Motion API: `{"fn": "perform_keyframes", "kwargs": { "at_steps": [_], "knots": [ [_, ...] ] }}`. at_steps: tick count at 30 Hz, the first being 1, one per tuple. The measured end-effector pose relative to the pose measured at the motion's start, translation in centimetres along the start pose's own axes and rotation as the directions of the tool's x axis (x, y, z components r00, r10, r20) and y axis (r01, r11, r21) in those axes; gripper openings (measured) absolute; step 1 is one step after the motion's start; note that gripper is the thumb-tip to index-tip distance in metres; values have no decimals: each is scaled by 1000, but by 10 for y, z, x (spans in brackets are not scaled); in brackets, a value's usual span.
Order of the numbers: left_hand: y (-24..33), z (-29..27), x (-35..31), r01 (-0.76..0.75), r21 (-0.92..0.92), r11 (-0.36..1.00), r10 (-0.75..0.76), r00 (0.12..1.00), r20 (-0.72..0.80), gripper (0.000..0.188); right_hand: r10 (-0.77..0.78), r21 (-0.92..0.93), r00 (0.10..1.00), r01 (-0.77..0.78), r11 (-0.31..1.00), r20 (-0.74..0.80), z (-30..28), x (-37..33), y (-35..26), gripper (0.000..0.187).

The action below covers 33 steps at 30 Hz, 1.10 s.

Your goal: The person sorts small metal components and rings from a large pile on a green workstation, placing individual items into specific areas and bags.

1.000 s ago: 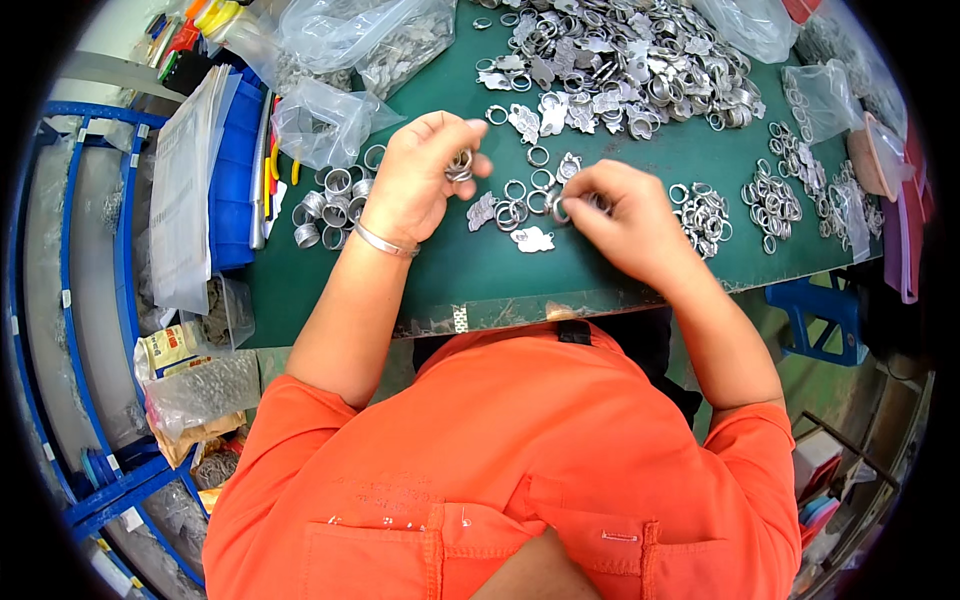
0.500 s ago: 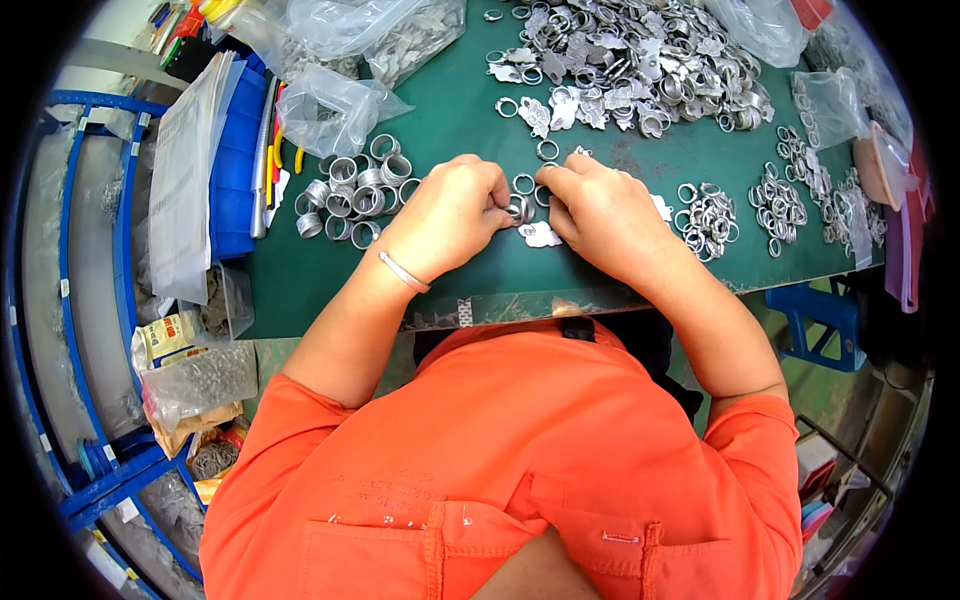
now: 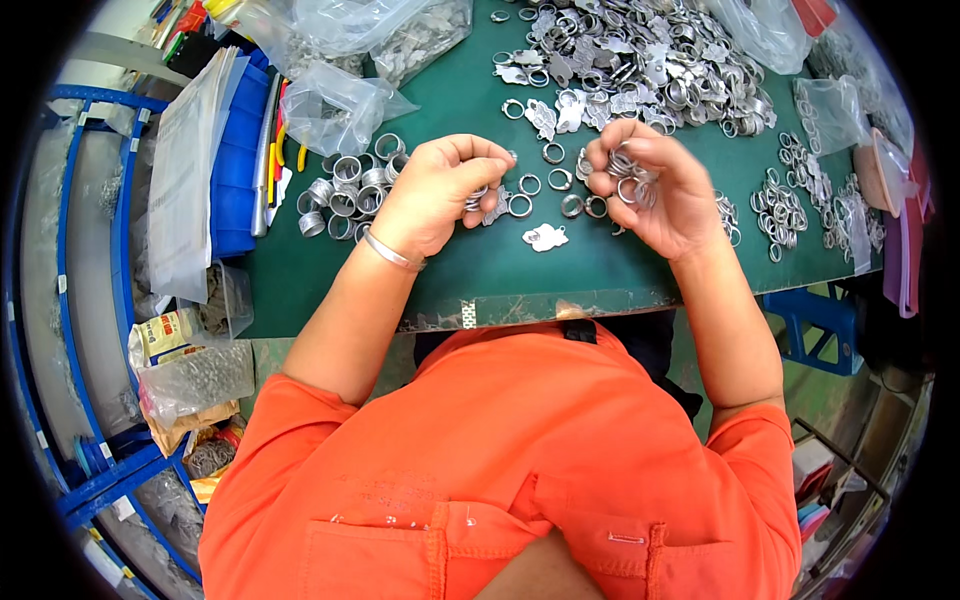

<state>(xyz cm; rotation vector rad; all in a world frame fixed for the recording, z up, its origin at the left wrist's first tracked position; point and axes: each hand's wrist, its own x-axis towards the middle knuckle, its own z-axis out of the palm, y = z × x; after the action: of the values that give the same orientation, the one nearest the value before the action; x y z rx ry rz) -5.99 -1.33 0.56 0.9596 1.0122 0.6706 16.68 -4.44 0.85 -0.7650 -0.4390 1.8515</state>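
Observation:
My left hand [image 3: 447, 190] is curled closed around small metal rings [image 3: 478, 198], and a bright bit of metal shows by its fingertips. Several more metal rings [image 3: 634, 182] sit in the bent fingers of my right hand [image 3: 668, 195], which is lifted a little off the green tabletop [image 3: 440, 295]. Between the hands lie loose rings [image 3: 529, 184] and a flat silver ornament plate [image 3: 545, 237]. Close to my left hand is a cluster of wide metal bands [image 3: 345, 190].
A big heap of metal rings and ornament plates [image 3: 640, 60] covers the far side. Smaller ring piles [image 3: 778, 215] lie at the right. Clear plastic bags [image 3: 335, 105], a blue bin [image 3: 238, 165] and pliers [image 3: 280, 140] are at the left. A blue stool [image 3: 820, 325] stands below the table.
My hands have moved apart. The right one has shifted right and turned, showing rings in its fingers. Between them, more loose rings are now uncovered.

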Motion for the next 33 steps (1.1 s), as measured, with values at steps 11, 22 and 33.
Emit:
{"fn": "perform_keyframes", "kwargs": {
  "at_steps": [11,22,33],
  "knots": [
    [-2,7,-2,-166,39,985,171,969,-181,16,-297,-817,765,500,-287,572,18,13,43,10],
    [-2,81,4,-724,672,154,854,440,278,30,7,551,1000,5,835,-20,23,4,47,23],
    [-23,53,13,-708,621,336,860,500,104,15,-937,-966,235,66,-251,259,-132,-86,-65,13]
  ]
}}
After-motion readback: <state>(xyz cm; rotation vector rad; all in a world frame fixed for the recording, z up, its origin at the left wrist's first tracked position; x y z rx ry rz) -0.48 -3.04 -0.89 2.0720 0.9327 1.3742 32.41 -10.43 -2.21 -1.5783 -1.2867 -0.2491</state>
